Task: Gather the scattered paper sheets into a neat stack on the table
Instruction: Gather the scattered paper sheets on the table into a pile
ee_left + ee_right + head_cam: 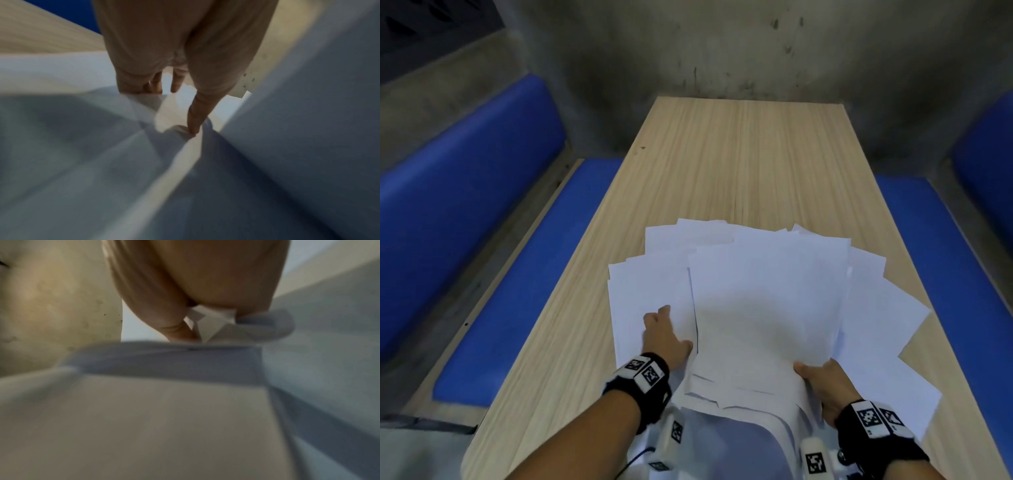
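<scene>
Several white paper sheets lie fanned out over the near half of the wooden table (pixel 739 154). My right hand (pixel 815 373) pinches the near right edge of a loose bundle of sheets (pixel 767 301), thumb on top, and the bundle bows upward. The right wrist view shows the paper edges (pixel 216 324) caught between thumb and fingers of that right hand (pixel 205 321). To the left of the bundle, my left hand (pixel 661 325) rests with straight fingers on the left sheets (pixel 647 284). From the left wrist, that left hand (pixel 176 100) touches the paper with straight fingers.
More sheets (pixel 887 318) spread to the right, reaching toward the table's right edge. Blue padded benches (pixel 482 274) (pixel 935 240) run along both sides of the table. A stained grey wall (pixel 722 51) closes the far end. The far half of the table shows bare wood.
</scene>
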Demonstrator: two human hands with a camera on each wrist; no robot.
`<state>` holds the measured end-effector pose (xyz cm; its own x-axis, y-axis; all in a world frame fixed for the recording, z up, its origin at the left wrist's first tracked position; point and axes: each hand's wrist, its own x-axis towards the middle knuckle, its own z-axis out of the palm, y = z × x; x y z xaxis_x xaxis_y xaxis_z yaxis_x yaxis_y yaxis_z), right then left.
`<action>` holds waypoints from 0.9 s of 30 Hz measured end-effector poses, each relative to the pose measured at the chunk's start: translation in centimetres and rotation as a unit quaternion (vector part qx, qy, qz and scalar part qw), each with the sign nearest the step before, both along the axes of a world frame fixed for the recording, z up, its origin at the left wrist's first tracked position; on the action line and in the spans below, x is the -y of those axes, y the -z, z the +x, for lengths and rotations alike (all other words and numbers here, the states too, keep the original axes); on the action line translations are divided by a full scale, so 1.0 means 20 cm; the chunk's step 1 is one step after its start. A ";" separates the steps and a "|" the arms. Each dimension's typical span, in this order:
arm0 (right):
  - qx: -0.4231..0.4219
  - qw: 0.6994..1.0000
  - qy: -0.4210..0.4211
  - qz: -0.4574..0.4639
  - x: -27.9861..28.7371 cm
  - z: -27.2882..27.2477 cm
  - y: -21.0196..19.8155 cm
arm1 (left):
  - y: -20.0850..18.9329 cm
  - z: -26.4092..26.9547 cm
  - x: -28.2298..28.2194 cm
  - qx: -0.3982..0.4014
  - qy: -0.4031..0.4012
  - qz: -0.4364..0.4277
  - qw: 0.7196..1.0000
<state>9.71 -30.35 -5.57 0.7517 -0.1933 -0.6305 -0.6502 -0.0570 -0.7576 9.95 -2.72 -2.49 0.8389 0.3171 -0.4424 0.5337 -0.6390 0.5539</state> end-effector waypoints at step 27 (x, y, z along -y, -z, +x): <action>0.005 1.000 0.009 -0.006 0.06 0.05 -0.02 | -0.43 -0.21 -0.44 0.227 -0.149 -0.056 0.961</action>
